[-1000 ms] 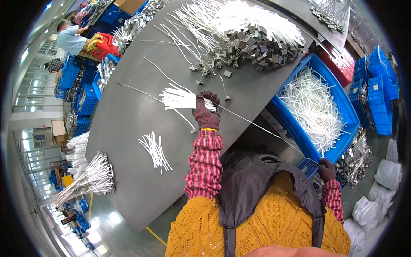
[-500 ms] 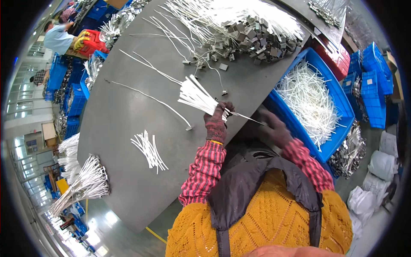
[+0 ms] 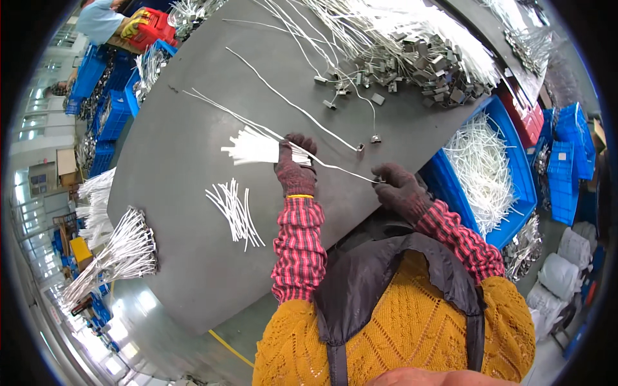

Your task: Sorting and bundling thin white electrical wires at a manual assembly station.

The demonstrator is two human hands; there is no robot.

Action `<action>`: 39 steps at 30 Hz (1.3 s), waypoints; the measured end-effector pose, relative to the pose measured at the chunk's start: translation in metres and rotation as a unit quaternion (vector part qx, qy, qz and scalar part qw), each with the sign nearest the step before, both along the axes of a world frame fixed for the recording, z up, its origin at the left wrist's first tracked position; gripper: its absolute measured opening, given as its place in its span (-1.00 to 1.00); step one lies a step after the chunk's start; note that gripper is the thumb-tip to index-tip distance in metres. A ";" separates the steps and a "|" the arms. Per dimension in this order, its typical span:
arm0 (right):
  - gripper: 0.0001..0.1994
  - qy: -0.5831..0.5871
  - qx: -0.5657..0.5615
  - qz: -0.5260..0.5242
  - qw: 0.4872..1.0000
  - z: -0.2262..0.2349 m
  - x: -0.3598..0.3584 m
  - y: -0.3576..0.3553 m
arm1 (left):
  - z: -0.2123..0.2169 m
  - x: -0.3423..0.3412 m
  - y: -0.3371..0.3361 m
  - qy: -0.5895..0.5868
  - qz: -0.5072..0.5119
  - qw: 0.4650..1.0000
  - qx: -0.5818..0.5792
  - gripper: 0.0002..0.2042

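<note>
My left hand (image 3: 296, 164) is closed around a bunch of short white tubes (image 3: 250, 147), which fan out to its left above the grey table. A long thin white wire (image 3: 341, 170) runs past the left hand to my right hand (image 3: 402, 192). At the table's near edge, the right hand's fingers pinch the wire's end, where a small metal piece partly shows. Both hands wear dark gloves. Beyond them lies another white wire (image 3: 290, 100) ending in a small metal clip (image 3: 360, 148). Loose white tubes (image 3: 235, 213) lie nearer me, to the left.
A heap of metal clips (image 3: 444, 71) with white wires covers the table's far right. The blue bin (image 3: 531, 199) at right holds many white tubes. Bundled wires (image 3: 132, 248) rest on the left table edge (image 3: 187, 321). A person (image 3: 100, 19) works at far left.
My right hand has come from beside the blue bin to the wire's end, no longer blurred. My left hand has shifted left with the tubes, now turned leftward. The whole view has shifted slightly.
</note>
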State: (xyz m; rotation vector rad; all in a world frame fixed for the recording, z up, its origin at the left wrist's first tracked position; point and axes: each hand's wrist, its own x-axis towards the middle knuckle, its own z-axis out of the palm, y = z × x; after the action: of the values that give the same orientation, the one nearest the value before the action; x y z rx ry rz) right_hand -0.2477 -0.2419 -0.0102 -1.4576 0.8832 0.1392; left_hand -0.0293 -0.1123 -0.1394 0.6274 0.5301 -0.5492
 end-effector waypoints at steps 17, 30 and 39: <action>-0.54 -0.054 0.301 -0.068 0.950 -0.002 0.052 -0.006 | 0.036 -0.007 0.019 -0.143 -0.162 0.967 -0.134 -0.78; -0.57 -0.102 0.024 -0.021 0.994 -0.021 0.048 0.018 | 0.038 -0.037 -0.001 -0.072 -0.125 0.987 -0.068 -0.82; -0.42 -0.186 -0.308 0.114 0.926 -0.057 0.061 -0.005 | 0.040 -0.043 0.021 -0.159 -0.302 0.903 0.261 -0.76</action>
State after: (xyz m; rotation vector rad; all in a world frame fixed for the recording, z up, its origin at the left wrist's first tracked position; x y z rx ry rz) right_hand -0.1870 -0.2468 -0.0673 -2.0867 0.4507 -0.2648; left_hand -0.0726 -0.0912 -0.0994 1.3929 0.1525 -0.8751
